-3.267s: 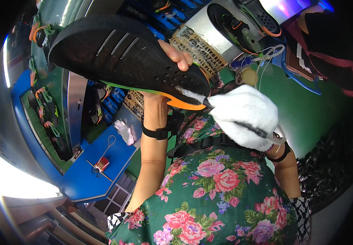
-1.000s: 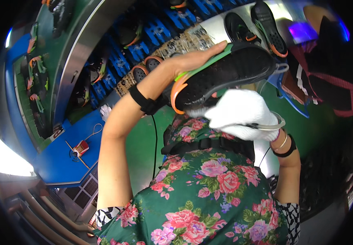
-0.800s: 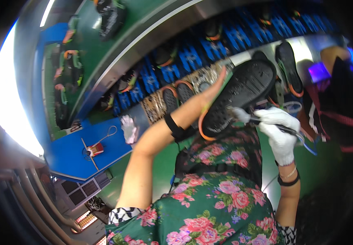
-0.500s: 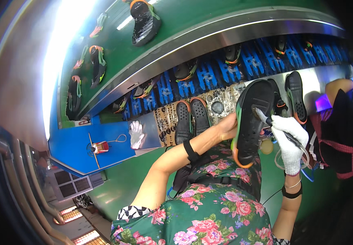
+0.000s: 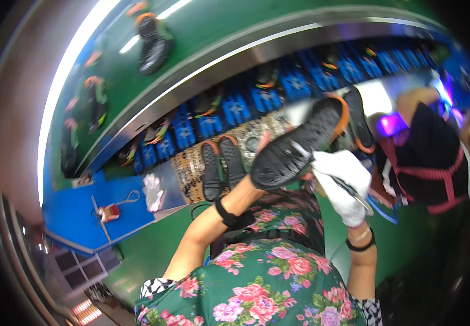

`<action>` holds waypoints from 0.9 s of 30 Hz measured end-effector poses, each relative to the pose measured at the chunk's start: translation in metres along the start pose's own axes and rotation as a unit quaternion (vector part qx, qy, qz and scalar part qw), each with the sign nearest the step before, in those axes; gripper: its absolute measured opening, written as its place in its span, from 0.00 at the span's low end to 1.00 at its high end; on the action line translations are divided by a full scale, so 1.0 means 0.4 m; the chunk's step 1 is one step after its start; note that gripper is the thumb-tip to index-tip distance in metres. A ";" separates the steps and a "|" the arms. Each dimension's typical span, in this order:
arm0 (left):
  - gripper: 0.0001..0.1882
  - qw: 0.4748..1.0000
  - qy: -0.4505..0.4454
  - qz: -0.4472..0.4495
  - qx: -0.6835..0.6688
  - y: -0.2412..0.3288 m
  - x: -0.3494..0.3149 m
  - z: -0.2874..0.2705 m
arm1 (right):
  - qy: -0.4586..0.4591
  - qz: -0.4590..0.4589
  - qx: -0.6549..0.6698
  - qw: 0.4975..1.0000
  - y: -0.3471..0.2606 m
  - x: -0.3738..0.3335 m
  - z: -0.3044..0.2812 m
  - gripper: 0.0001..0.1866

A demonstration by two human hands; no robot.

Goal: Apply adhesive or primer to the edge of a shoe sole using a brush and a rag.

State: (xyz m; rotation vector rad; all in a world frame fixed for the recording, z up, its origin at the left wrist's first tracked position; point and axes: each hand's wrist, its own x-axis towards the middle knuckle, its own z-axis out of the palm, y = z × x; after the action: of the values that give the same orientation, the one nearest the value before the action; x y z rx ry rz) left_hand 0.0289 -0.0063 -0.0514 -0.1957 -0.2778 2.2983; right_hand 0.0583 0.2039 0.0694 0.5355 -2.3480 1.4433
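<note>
While the left hand [image 5: 262, 142] clasps the black sole [image 5: 285, 153] from behind, the right hand [image 5: 343, 182], in a white glove, holds a brush [image 5: 302, 150] against its face.

Sole: one, held tilted between the hands, above the floral apron [image 5: 267, 261]; orange rim at the upper-right end, small holes, wet-looking shine.
Left fingers: mostly hidden; a tip shows past the left edge, so their spread cannot be told.
Right fingers: bunched together, pinching the brush handle.
Step in hand, as judged: brushing the sole's middle.
Next move, as judged: calls for a steady tilt and light bristle contact towards any uncovered part.
Nearby: two dark soles [image 5: 222, 163] side by side on a taped surface, left; blue racks [image 5: 235, 110] beyond; spare glove [image 5: 153, 193] beside a blue table [image 5: 72, 217].
</note>
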 end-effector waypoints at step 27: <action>0.46 0.978 0.142 0.057 0.140 -0.071 0.034 0.075 | 0.027 -0.091 0.018 0.995 -0.041 0.051 0.032 0.20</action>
State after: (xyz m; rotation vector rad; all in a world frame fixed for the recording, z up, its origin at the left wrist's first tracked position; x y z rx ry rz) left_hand 0.0329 0.0184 -0.0157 -0.3987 0.2072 2.3539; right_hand 0.0473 0.1826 0.0861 0.6930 -2.1735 1.4009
